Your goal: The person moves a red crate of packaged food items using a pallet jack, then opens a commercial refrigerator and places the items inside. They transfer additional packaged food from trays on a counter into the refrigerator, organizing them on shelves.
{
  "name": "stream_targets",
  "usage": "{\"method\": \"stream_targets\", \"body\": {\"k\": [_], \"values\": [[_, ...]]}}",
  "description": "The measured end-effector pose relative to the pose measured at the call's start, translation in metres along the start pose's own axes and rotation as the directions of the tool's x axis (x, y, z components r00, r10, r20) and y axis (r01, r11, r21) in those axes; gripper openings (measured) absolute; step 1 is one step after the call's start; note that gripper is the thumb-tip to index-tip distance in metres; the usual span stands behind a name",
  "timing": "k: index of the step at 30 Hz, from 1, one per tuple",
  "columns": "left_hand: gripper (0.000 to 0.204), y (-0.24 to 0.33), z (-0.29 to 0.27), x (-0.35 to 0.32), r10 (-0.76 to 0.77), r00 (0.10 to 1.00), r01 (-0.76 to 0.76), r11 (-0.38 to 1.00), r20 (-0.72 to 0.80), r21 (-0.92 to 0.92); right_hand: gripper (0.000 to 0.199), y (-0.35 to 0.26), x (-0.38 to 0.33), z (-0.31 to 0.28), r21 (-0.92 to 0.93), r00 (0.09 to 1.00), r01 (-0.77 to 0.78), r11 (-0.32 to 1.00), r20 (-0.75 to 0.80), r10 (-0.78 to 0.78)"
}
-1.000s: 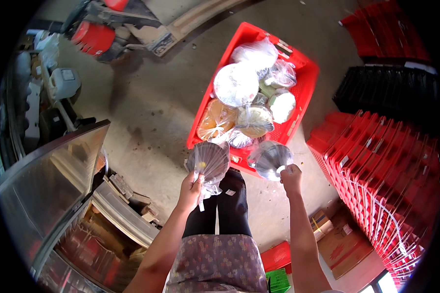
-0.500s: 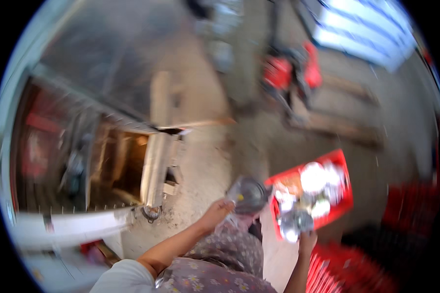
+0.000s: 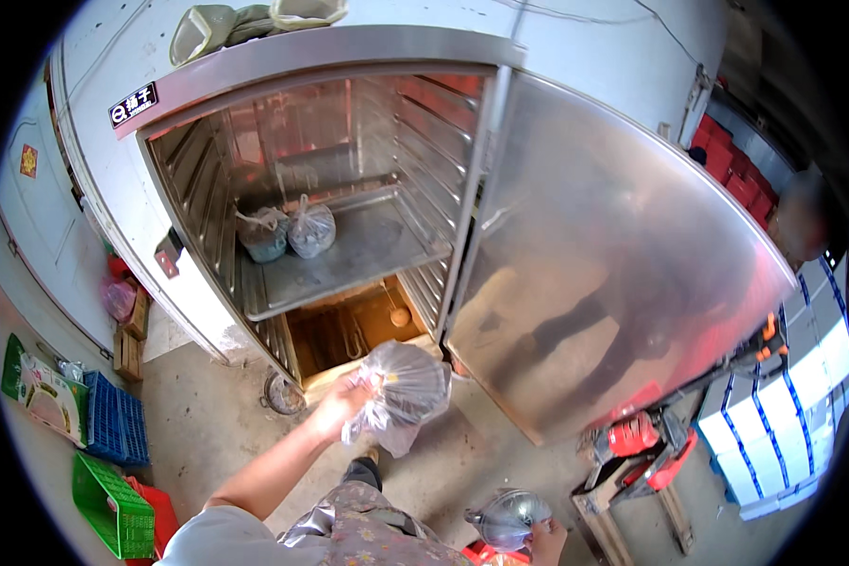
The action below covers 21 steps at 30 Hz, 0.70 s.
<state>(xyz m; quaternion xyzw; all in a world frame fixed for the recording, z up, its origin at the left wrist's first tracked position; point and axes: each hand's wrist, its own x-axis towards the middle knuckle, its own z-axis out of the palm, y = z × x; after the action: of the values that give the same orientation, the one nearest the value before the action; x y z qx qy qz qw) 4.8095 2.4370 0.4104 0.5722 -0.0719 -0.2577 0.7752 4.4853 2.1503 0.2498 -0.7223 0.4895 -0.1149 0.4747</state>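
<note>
My left hand point(image 3: 345, 404) is closed on the gathered side of a clear plastic bag point(image 3: 402, 389), whose rounded contents I cannot make out. That bag is in front of the lower opening of a tall steel cabinet point(image 3: 415, 42). Inside, two tied plastic bags point(image 3: 311, 229) stand on the left of a metal tray point(image 3: 368, 241). At the lower right, my right hand point(image 3: 545, 541) grips another clear plastic bag point(image 3: 511, 519) with something round and dark-edged in it. Beneath it shows part of a red crate point(image 3: 489, 557).
The cabinet's steel door point(image 3: 613, 264) stands swung out to the right. Below the tray lies brown liquid point(image 3: 330, 335) with a float ball point(image 3: 400, 317). A red pallet jack point(image 3: 632, 436) and white stacked boxes point(image 3: 774, 443) are on the right; blue point(image 3: 113, 420) and green crates point(image 3: 113, 505) on the left.
My view has turned to face the cabinet. My left hand has carried its bag away from the red crate to the cabinet opening. The right hand's bag is now over the crate.
</note>
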Motion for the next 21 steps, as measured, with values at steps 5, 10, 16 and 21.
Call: {"method": "stream_targets", "body": {"k": [5,10,16,21], "values": [[0.014,0.082,-0.075,0.122,0.138,0.990,-0.135,0.975,0.004,-0.174,0.015,-0.170,0.050,0.074,0.361,0.979,-0.098,0.927,0.200,0.026],[0.011,0.121,-0.142,0.264,0.322,0.946,-0.323,0.944,-0.032,-0.061,0.006,-0.299,0.098,0.141,0.400,0.941,-0.044,0.916,0.325,-0.097],[0.015,0.116,-0.200,0.417,0.362,0.922,-0.381,0.912,-0.137,-0.149,0.005,-0.435,0.155,0.209,0.350,0.848,0.129,0.928,0.446,-0.286],[0.020,0.093,-0.244,0.465,0.262,0.883,-0.330,0.936,-0.390,-0.120,0.007,-0.517,0.215,0.280,0.314,0.661,0.398,0.862,0.554,-0.507]]}}
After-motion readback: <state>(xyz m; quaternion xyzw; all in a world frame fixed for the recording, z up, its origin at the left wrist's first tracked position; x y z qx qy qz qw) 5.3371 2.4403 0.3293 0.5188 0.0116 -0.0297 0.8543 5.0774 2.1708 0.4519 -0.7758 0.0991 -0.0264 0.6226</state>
